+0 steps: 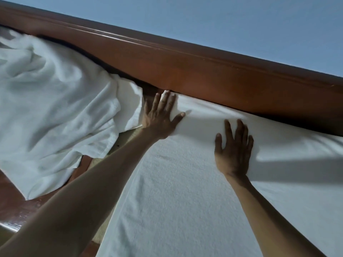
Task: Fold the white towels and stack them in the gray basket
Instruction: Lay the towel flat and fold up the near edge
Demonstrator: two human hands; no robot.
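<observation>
A white towel (178,191) lies spread flat from the bottom of the view up to a brown wooden rail. My left hand (159,115) presses flat on the towel's far left corner, fingers straight and spread. My right hand (233,145) lies flat on the towel further right, fingers straight. A heap of crumpled white towels (50,108) sits to the left. The gray basket is not in view.
A glossy brown wooden rail (185,67) runs diagonally across the far side, with a blue wall (241,21) behind it. Brown wood (16,210) shows at the lower left under the heap, and a strip of beige surface (126,138) between the towels.
</observation>
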